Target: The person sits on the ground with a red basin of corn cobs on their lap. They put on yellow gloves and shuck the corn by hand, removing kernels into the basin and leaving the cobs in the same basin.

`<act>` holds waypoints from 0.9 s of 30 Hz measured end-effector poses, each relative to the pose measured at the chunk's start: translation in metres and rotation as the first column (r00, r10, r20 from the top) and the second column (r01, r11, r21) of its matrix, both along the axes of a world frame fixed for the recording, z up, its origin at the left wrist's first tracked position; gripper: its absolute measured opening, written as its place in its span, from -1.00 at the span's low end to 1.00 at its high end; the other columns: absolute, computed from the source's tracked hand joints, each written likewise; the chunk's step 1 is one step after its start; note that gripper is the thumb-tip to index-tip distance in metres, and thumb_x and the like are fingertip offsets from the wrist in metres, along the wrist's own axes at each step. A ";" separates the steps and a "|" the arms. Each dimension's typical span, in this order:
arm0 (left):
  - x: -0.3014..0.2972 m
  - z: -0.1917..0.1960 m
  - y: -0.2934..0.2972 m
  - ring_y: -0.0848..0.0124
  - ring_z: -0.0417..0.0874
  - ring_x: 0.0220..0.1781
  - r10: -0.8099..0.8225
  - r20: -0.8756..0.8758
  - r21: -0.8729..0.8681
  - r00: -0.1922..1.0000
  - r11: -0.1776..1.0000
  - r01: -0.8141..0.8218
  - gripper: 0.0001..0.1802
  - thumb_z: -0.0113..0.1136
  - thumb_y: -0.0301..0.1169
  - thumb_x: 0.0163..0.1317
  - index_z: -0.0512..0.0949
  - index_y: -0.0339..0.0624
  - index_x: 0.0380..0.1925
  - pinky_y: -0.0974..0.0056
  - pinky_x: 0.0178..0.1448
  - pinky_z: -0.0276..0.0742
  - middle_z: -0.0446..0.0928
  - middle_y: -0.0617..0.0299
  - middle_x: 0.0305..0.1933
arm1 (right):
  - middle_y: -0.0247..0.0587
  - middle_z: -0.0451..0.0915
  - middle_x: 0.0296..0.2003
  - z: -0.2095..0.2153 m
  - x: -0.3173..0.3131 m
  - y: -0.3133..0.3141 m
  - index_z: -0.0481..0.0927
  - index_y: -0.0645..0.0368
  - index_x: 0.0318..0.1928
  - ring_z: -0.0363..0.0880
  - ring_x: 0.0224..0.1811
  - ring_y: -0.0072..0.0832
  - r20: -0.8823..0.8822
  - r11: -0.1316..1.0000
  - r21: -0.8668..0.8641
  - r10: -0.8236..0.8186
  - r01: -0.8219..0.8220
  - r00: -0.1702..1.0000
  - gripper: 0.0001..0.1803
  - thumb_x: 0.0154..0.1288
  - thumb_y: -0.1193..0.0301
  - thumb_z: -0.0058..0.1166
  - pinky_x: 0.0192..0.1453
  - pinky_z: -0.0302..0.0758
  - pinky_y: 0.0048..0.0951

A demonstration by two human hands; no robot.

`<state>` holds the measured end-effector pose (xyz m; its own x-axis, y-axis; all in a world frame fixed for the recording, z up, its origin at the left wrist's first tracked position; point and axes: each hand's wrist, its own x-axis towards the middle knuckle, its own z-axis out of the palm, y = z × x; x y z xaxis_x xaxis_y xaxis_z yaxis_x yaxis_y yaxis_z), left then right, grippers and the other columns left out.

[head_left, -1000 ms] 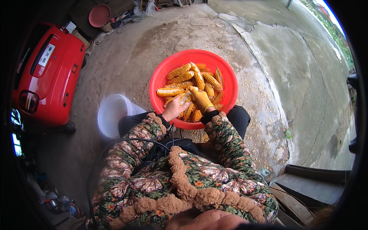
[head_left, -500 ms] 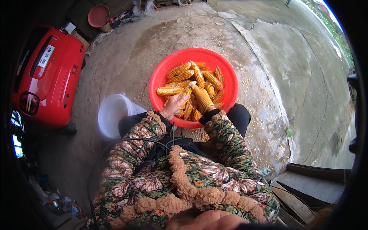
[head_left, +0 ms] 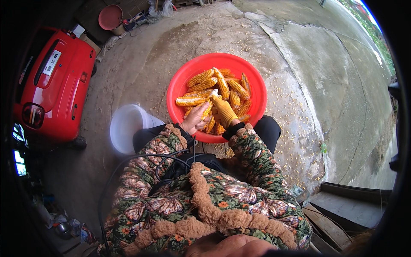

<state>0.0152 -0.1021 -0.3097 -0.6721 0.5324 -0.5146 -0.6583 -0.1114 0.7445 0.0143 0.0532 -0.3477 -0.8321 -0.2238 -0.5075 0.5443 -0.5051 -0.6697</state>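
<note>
- The bare left hand (head_left: 193, 119) is clamped around a long, yellow, partly stripped ear of corn (head_left: 207, 112).
- The right hand (head_left: 225, 112), in a yellow knit glove, meets the left at this ear, touching its pale upper end; how far its fingers close around it cannot be told.
- The held ear is tilted over the near half of a round, red plastic basin (head_left: 257, 83).
- More yellow ears (head_left: 221, 83) lie heaped inside the basin.
- A translucent whitish plastic bucket (head_left: 127, 129) stands left of the basin.
- Loose yellow kernels (head_left: 284, 115) dot the grey concrete floor (head_left: 137, 68).
</note>
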 end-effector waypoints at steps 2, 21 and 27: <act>-0.002 0.002 -0.001 0.69 0.10 -0.83 0.013 0.002 0.000 1.000 1.000 -0.013 -0.64 -0.08 -0.02 0.36 0.38 -0.04 -0.08 0.57 -0.78 -0.03 0.37 0.34 -0.57 | -0.50 0.28 -0.71 0.000 0.000 0.001 0.39 -0.08 -0.40 0.12 -0.84 -0.63 -0.053 1.000 0.011 -0.022 0.023 0.998 -0.68 0.24 -0.02 0.00 -0.79 -0.01 -0.55; -0.002 -0.002 0.005 0.58 0.32 -0.83 -0.027 -0.258 -0.261 0.966 0.964 -0.042 -0.57 -0.14 0.02 0.37 0.43 -0.13 -0.15 0.51 -0.77 0.14 0.36 0.34 -0.70 | -0.52 0.28 -0.66 0.003 0.003 -0.006 0.38 -0.07 -0.35 0.14 -0.77 -0.66 -0.035 0.993 0.119 0.013 -0.009 0.999 -0.66 0.27 -0.04 -0.07 -0.73 0.04 -0.60; -0.005 -0.009 0.009 0.58 0.32 -0.82 -0.052 -0.295 -0.279 0.954 0.960 -0.034 -0.55 -0.18 0.02 0.39 0.42 -0.14 -0.11 0.50 -0.77 0.15 0.35 0.37 -0.69 | -0.49 0.37 -0.64 -0.003 0.001 -0.006 0.41 -0.05 -0.32 0.25 -0.77 -0.66 -0.024 0.988 0.152 -0.002 0.006 1.000 -0.64 0.27 -0.06 -0.08 -0.73 0.14 -0.61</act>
